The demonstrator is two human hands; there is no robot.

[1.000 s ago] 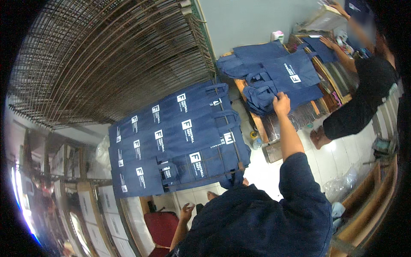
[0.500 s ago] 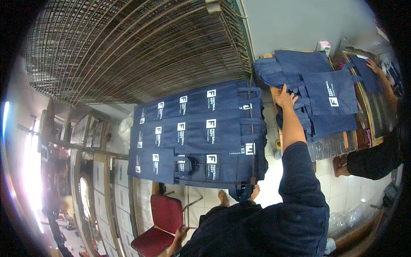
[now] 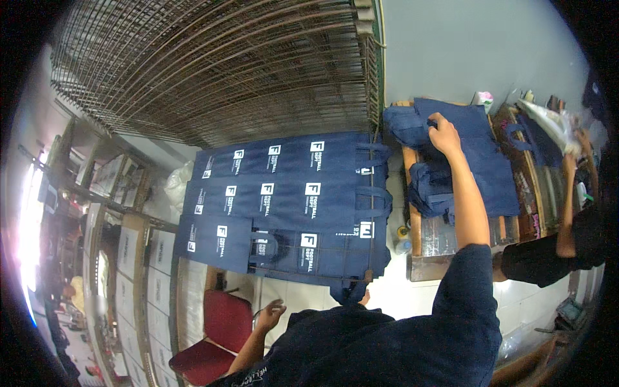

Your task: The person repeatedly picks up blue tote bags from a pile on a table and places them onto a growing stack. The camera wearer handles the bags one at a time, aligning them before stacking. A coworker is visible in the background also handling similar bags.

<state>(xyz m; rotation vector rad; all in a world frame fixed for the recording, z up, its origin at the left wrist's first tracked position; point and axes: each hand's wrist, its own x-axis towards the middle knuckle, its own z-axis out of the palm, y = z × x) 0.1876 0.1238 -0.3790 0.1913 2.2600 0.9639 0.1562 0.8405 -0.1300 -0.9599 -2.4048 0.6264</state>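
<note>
My right hand [image 3: 445, 134] reaches out over a pile of plain navy fabric bags [image 3: 483, 161] on a wooden table [image 3: 414, 227] and its fingers curl on the top bag's upper edge. More navy bags [image 3: 425, 190] lie bunched beside my forearm. Left of the table, several navy bags with white square prints [image 3: 290, 200] lie spread in overlapping rows. My left hand [image 3: 271, 316] hangs low by my body, fingers apart, holding nothing, beside a red chair [image 3: 213, 329].
Another person in black [image 3: 554, 255] sits at the table's right side, an arm [image 3: 567, 193] raised toward clear plastic wrap [image 3: 548, 122]. Stacked wire mesh racks [image 3: 225, 64] fill the upper left. Small bottles [image 3: 403, 237] stand at the table's near corner. Shelving [image 3: 122, 245] runs along the left.
The view has swung, sliding the scene rightward and then closer. My right hand stays on the bag pile; the white print seen on the pile earlier no longer shows.
</note>
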